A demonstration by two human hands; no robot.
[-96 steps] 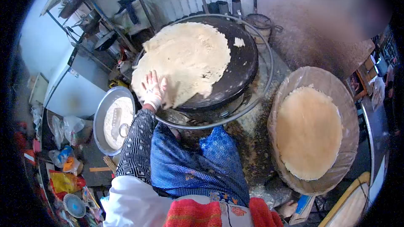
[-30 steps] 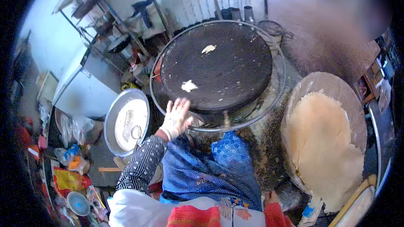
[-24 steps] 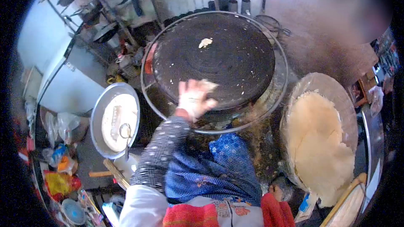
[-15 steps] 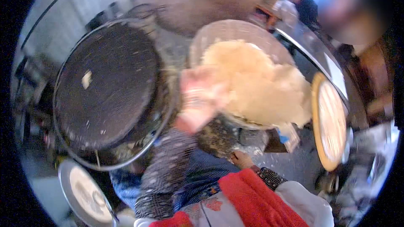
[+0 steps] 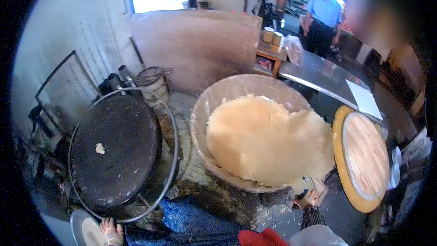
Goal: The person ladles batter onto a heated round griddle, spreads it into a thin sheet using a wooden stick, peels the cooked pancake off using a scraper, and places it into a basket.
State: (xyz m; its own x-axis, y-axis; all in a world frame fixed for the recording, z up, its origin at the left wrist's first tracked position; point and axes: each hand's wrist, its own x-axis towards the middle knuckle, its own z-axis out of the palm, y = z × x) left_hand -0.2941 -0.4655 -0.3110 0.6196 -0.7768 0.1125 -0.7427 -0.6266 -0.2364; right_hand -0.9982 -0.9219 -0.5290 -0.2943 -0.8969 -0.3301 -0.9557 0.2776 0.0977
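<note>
My left hand (image 5: 112,232) is at the inner edge of the bowl of pale batter (image 5: 89,233), low at the left, with its fingers visible and apart. The round black griddle (image 5: 116,150) lies above it, with a small pale scrap on its surface. My right hand (image 5: 309,198) is closed around a flat scraper (image 5: 320,190) with a blue patch, just below the big lined basket (image 5: 202,155). Thin, broad flatbreads (image 5: 268,143) are stacked in that basket and drape over its right rim.
A metal ring (image 5: 175,141) surrounds the griddle. To the right stands a round wooden lid (image 5: 364,155) with a yellow rim. Behind are a brown board (image 5: 195,41), a metal counter (image 5: 318,70) and a bucket (image 5: 154,84). A person in a blue shirt (image 5: 324,11) stands farther back.
My left hand has moved from the flatbreads down to the batter bowl. My right hand has gone right to the scraper and closed on it. The view has tilted up.
</note>
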